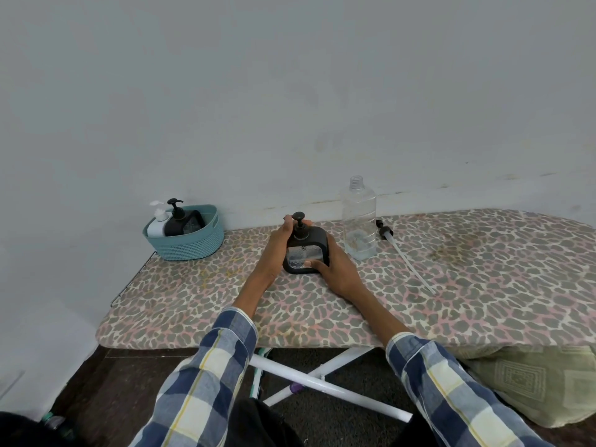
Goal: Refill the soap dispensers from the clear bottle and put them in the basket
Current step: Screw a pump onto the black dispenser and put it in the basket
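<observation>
At the centre of the frame, I see both hands on a square black soap dispenser (306,250) standing on the leopard-print ironing board (451,285). The left hand (280,243) curls its fingers round the black pump head (298,217) at the top, while the right hand (335,269) wraps the dispenser's lower right side, thumb laid across its clear window. A little liquid shows in that window.

Just right of the dispenser stands the clear bottle (359,221), uncapped and upright, with only a shallow layer of liquid at its bottom. Beyond it, further right, a loose pump (385,232) with a long white tube lies flat on the board (the tube runs toward the lower right of the frame).

At centre left, a teal woven basket (187,243) sits at the board's far left end near the wall; inside stand a white pump dispenser (158,224) and a black pump dispenser (177,219), side by side. Plaid sleeves (209,366) fill the lower frame.
</observation>
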Demonstrator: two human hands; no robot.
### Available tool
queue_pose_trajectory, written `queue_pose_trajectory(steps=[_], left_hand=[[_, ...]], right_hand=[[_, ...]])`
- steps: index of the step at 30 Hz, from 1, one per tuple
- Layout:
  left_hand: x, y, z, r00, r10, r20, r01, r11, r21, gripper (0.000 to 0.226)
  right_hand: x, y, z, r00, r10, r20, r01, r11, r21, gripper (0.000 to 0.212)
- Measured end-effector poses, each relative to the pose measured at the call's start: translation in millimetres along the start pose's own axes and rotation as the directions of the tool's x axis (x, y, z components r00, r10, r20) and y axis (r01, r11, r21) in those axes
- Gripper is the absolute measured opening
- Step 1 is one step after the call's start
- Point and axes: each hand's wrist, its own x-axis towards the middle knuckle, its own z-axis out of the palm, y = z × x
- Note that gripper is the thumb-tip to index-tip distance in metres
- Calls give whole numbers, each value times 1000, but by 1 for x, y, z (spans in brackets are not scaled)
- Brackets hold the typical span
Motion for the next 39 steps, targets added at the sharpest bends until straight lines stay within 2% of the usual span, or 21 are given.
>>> queue_pose_trajectory(steps=[5,8,15,21,30,34,36,39], left_hand=[[0,2,3,997,-8,-73,12,999,50,69],[6,-2,6,993,3,-121,5,998,70,65],[15,1,11,971,-25,-236,25,1000,-5,56],[21,4,13,954,-64,-292,77,997,33,49],[22,0,11,961,-60,-270,72,997,32,54],[12,-14,12,975,60,-215,-49,997,55,53],[3,-28,15,965,118,-234,-95,990,108,46],[-11,-54,16,938,31,-344,3,995,98,55]], right_hand=[[0,-1,1,1000,-7,3,7,1000,-18,66],[1,1,1,1000,-3,2,3,1000,-16,65],[0,2,1,1000,17,3,-17,999,27,62],[1,3,1,1000,21,5,-21,1000,13,60],[1,3,0,999,40,12,-40,999,17,60],[-1,1,-1,999,39,8,-39,999,17,57],[-2,0,-1,999,54,-2,-54,998,19,54],[-1,0,0,995,93,-42,-93,996,-1,52]])
